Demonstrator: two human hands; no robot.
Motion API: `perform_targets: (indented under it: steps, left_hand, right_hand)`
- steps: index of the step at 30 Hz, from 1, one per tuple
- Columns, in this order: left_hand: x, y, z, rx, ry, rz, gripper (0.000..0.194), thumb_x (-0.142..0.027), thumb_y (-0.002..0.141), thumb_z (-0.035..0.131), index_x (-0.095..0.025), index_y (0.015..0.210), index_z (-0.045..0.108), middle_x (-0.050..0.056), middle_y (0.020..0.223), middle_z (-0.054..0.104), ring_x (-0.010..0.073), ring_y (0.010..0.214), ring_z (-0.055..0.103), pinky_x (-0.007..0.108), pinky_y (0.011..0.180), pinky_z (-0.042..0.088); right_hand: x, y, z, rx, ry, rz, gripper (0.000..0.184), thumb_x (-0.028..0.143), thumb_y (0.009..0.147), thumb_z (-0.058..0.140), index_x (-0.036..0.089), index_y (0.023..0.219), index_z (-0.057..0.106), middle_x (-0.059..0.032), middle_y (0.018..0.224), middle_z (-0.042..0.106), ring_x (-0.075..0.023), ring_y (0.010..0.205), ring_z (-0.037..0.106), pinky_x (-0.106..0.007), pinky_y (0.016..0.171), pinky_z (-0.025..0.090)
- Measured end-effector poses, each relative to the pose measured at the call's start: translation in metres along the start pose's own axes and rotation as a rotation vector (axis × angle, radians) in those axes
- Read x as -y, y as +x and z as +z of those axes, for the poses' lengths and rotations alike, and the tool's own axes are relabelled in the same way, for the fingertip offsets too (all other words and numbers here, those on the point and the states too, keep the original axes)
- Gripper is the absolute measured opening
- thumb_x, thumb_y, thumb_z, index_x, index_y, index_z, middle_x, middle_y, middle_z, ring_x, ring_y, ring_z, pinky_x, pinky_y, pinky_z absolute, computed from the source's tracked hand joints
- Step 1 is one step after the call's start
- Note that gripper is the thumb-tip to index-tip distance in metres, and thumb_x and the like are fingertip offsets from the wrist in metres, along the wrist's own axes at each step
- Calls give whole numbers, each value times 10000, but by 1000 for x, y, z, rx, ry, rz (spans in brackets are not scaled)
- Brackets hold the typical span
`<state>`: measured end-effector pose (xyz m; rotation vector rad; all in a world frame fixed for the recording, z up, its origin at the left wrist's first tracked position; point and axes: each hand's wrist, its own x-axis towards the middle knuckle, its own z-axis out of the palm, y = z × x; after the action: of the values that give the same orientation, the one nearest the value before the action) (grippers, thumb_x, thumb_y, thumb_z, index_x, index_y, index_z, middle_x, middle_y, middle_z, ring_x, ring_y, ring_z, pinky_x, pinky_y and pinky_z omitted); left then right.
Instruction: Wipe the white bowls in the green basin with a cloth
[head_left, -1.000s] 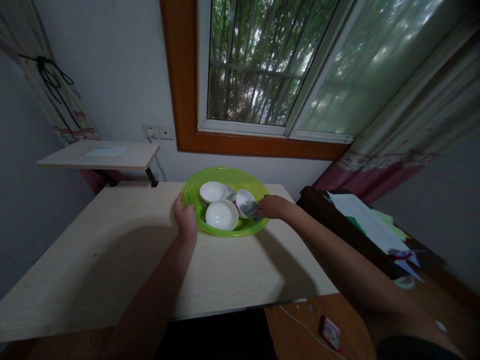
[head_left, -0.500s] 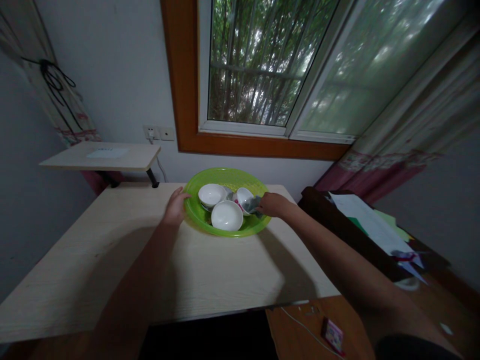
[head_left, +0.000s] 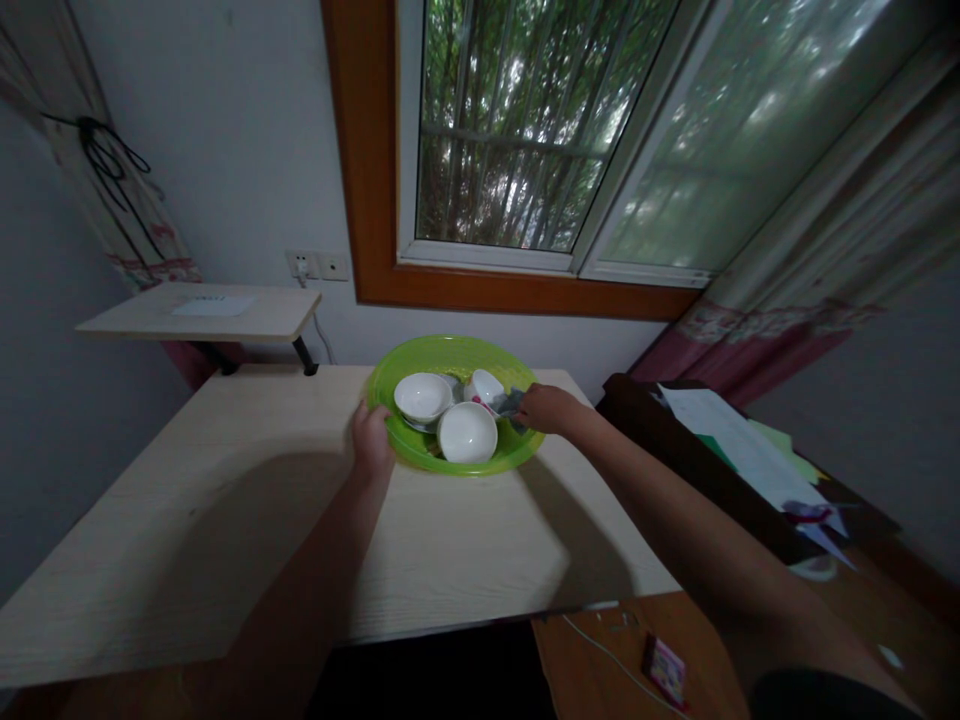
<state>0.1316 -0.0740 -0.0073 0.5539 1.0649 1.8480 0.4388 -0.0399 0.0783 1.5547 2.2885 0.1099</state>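
Observation:
A bright green plastic basin (head_left: pixel 517 455) sits on the pale table, holding white bowls: one on the left (head_left: pixel 422 396), one at the front (head_left: pixel 467 434) and a tilted one with pink marks on the right (head_left: pixel 486 386). My left hand (head_left: pixel 371 435) grips the front-left rim, thumb on the inner side and the other fingers mostly hidden. At the right side of the basin, my right hand (head_left: pixel 551 408) is closed on a grey cloth (head_left: pixel 511 402). The cloth reaches to the right bowl. What lies under the bowls is mostly hidden.
A small raised shelf (head_left: pixel 270 315) with a paper on it stands at the table's back left. The wall and window frame (head_left: pixel 525 290) rise behind the basin. Right of the table is a dark brown piece of furniture (head_left: pixel 637 405) bearing papers.
My left hand has moved right and nearer along with the rim. The basin has turned slightly, carrying the front bowl rightward. My right hand has hardly moved.

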Motion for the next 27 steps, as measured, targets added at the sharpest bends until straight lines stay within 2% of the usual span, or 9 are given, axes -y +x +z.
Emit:
perform_targets:
  steps: [3, 6, 8, 11, 15, 19, 21, 24, 27]
  left_hand:
    - [5, -35, 8, -112, -11, 48, 364, -150, 630, 576, -162, 982, 668, 36, 934, 718, 185, 844, 678, 315, 810, 553]
    - [13, -60, 11, -114, -15, 114, 429, -154, 697, 575, -185, 1116, 661, 71, 1095, 722, 199, 956, 689, 332, 867, 556]
    - [16, -63, 9, -89, 20, 131, 470, -156, 712, 595, -191, 1177, 651, 81, 1159, 714, 212, 1020, 689, 350, 919, 553]
    - [12, -42, 1, -42, 33, 94, 617, -121, 691, 609, -197, 1303, 593, 97, 1276, 682, 236, 1119, 681, 382, 1003, 535]
    - [-12, 15, -6, -20, 67, -84, 817, -58, 657, 624, -193, 1448, 470, 144, 1432, 597, 263, 1222, 651, 390, 1029, 536]
    - [-33, 59, -6, 176, 136, -156, 894, -32, 649, 659, -174, 1500, 423, 169, 1386, 634, 263, 1187, 674, 375, 1005, 551]
    - [-37, 69, -4, 204, 179, -199, 882, -14, 622, 662, -174, 1468, 474, 164, 1335, 665, 259, 1138, 694, 365, 971, 566]
    - [-33, 72, -4, 327, 189, -210, 782, 0, 582, 615, -159, 1348, 604, 155, 1270, 699, 272, 1107, 705, 369, 940, 580]
    - [-24, 70, -4, 291, 174, -129, 766, 3, 559, 586, -174, 1301, 654, 132, 1267, 708, 273, 1172, 684, 360, 978, 565]
  right_hand:
    - [3, -1, -2, 7, -31, -1, 419, 419, 978, 502, 128, 1043, 796, -227, 1093, 752, -343, 1061, 702, -410, 902, 518]
    - [4, -1, -3, 8, -55, -11, 421, 403, 984, 494, 114, 1041, 796, -238, 1091, 752, -334, 1083, 696, -400, 925, 509]
    - [4, 0, -3, 9, -66, -18, 418, 393, 982, 494, 109, 1036, 797, -243, 1093, 751, -337, 1090, 693, -403, 932, 506]
    - [3, 0, -2, 10, -75, -29, 432, 397, 985, 488, 102, 1033, 799, -251, 1087, 750, -346, 1076, 696, -413, 919, 511]
    - [3, -1, -2, -4, -79, -43, 439, 391, 991, 485, 87, 1035, 799, -259, 1080, 746, -351, 1085, 691, -412, 918, 510]
    - [4, -4, -2, -18, -72, -47, 422, 382, 994, 493, 92, 1028, 798, -250, 1077, 746, -342, 1088, 691, -398, 923, 508]
    - [4, -6, -3, -25, -67, -50, 426, 384, 997, 488, 92, 1033, 797, -249, 1078, 745, -341, 1086, 692, -395, 923, 506]
    - [5, -8, -5, -25, -62, -63, 440, 386, 1004, 472, 91, 1049, 796, -245, 1083, 748, -343, 1103, 685, -397, 937, 499]
    - [5, -9, -7, -9, -58, -65, 452, 388, 1010, 459, 93, 1053, 798, -246, 1095, 749, -346, 1113, 682, -406, 956, 489]
